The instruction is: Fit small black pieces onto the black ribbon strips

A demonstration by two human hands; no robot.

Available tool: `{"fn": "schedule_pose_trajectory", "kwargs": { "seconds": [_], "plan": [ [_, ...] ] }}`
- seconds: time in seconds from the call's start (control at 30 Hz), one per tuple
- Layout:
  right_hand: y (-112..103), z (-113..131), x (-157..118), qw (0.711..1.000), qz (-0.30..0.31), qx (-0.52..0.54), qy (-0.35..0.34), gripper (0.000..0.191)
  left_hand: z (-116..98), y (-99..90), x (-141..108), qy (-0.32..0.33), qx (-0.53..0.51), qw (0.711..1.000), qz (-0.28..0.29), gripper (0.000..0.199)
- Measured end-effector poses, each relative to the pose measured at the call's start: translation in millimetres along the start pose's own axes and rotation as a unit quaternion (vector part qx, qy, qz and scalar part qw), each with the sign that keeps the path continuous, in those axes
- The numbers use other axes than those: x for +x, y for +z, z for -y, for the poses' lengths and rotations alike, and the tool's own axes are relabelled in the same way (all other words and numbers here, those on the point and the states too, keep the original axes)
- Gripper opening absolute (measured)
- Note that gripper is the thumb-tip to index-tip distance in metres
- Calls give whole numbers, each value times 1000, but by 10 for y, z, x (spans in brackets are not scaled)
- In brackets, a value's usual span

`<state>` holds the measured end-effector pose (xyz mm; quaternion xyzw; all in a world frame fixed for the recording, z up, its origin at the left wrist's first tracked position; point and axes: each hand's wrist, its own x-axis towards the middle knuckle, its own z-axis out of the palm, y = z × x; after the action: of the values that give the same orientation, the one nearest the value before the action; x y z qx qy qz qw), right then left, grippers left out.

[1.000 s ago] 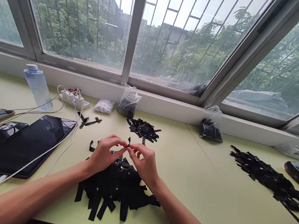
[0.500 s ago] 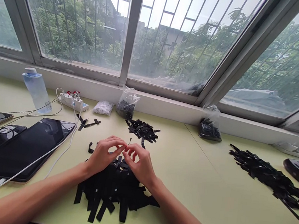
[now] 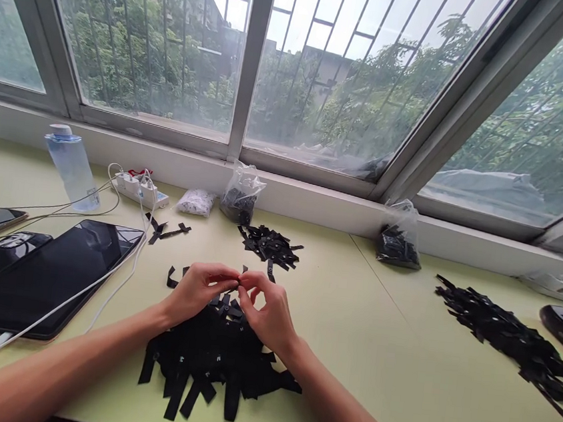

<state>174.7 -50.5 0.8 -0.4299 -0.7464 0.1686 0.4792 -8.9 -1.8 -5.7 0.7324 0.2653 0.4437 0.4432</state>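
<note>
My left hand (image 3: 201,290) and my right hand (image 3: 267,307) meet fingertip to fingertip above the table. Between them they pinch a small black fabric strip (image 3: 245,269), mostly hidden by the fingers. Under and in front of the hands spreads a pile of black fabric strips (image 3: 206,357), some with small white marks such as an M. A smaller heap of black strips (image 3: 270,245) lies just beyond the hands. One curled black strip (image 3: 170,277) rests left of my left hand.
At left are a tablet (image 3: 63,282), white cables, a water bottle (image 3: 72,169) and a power strip (image 3: 140,189). Clear bags (image 3: 240,196) of black pieces stand by the window, beside a white packet (image 3: 196,202). A long pile of black strips (image 3: 505,332) lies at right.
The thin black end that stuck up above the fingertips has dropped lower between them. Both hands stay together in nearly the same place; the view shifts slightly.
</note>
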Motion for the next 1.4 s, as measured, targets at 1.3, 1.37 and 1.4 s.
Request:
{"fn": "schedule_pose_trajectory", "kwargs": {
  "seconds": [1.3,1.37,1.4],
  "plan": [
    [-55,68,71,997,38,51,49,22,-28,-46,-10,101,76,991,-43,14],
    [-49,63,76,995,40,73,62,22,-29,-55,-9,103,83,990,-43,13],
    [-44,57,78,993,41,89,72,22,-31,-59,-7,104,87,990,-42,13]
  ]
}}
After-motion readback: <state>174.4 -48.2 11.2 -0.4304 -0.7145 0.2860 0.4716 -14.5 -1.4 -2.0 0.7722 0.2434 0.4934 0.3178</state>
